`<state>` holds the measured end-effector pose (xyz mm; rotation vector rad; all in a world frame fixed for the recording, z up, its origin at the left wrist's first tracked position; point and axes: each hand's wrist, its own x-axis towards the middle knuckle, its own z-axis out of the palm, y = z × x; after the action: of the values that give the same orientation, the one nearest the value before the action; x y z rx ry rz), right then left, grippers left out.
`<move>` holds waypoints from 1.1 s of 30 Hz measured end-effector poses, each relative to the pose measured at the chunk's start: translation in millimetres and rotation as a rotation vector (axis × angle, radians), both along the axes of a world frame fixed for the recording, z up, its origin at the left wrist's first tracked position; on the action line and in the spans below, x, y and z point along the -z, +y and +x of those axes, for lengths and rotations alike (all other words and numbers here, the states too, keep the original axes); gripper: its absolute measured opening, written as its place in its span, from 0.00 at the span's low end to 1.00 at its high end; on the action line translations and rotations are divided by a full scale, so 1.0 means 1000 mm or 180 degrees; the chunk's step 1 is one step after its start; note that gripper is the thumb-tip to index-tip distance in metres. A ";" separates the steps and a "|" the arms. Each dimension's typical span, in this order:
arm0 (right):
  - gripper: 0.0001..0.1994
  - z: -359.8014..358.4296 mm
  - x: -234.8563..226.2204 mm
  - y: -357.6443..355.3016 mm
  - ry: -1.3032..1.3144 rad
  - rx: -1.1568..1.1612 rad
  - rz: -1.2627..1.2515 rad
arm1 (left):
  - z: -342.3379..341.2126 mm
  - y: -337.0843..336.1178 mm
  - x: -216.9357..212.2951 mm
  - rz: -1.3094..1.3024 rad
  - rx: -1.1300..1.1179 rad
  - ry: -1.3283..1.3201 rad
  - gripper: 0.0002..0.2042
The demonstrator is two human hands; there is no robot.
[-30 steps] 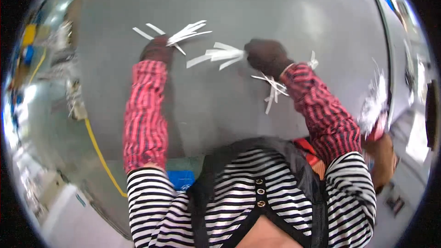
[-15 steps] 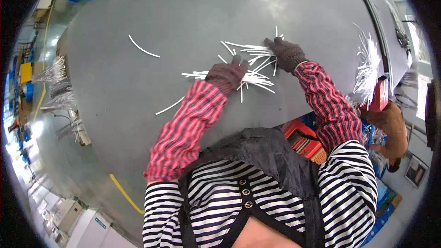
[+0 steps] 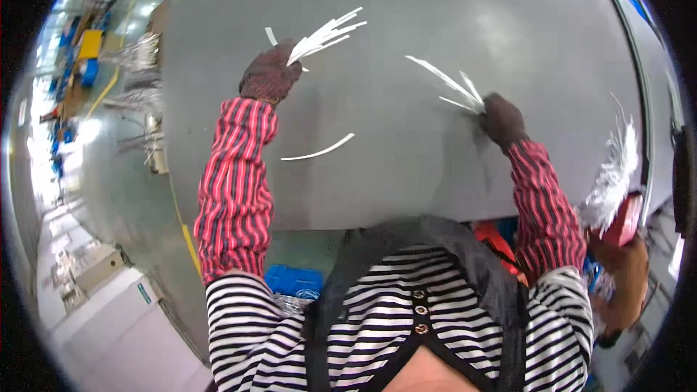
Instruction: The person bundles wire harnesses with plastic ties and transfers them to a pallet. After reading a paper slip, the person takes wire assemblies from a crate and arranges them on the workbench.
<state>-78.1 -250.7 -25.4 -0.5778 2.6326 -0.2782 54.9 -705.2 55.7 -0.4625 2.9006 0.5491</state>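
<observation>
A bundle of short white wire-like pieces (image 3: 327,35) sticks out of my gloved left hand (image 3: 271,74), fanning to the upper right. My left fingers are closed round its lower end. Farther right, my gloved right hand (image 3: 502,119) grips a smaller, looser bunch of the same white pieces (image 3: 456,87), which points up and left. On the table, a curved loose white piece (image 3: 319,152) lies below my left hand. Another white piece (image 3: 271,36) shows just beyond my left knuckles, partly hidden by the hand.
The grey tabletop (image 3: 392,174) spreads under both hands. A thick heap of white pieces (image 3: 616,178) lies by its right edge, near a red container (image 3: 623,221). A blue crate (image 3: 293,279) is below the near edge. Hanging bundles (image 3: 138,54) stand off to the left.
My hands have moved apart, the left up and left, the right down and right. The white pieces scattered mid-table are now lifted in two bunches, one in each hand.
</observation>
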 end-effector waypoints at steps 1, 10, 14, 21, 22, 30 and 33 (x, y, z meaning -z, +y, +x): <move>0.12 0.006 0.000 -0.001 0.0053 -0.0038 -0.0012 | 0.001 -0.025 0.013 -0.0057 -0.0090 0.0005 0.22; 0.16 0.094 -0.010 -0.045 0.0132 0.0502 -0.0324 | -0.026 -0.100 0.137 -0.0118 0.0218 -0.0090 0.17; 0.16 0.101 0.002 -0.073 -0.0091 0.0545 -0.1074 | 0.015 -0.118 0.096 -0.0244 0.0253 -0.0854 0.17; 0.14 0.108 0.003 -0.124 -0.1319 0.1292 -0.1219 | 0.136 0.005 0.088 0.0152 0.0371 -0.1419 0.13; 0.14 0.112 -0.001 -0.136 -0.1553 0.1202 -0.1414 | 0.145 0.018 0.096 0.0132 0.0335 -0.1419 0.13; 0.14 0.111 -0.037 -0.153 -0.2124 0.0313 -0.1295 | 0.136 0.062 0.037 0.3503 -0.2570 0.0077 0.10; 0.14 0.119 -0.078 -0.169 -0.2354 -0.0201 -0.1028 | 0.159 0.112 0.047 0.4843 -0.2582 0.1169 0.17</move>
<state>40.4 -419.3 53.0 -0.5258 1.8626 -0.7459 213.7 -593.0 8.4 -1.1876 1.4832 2.6735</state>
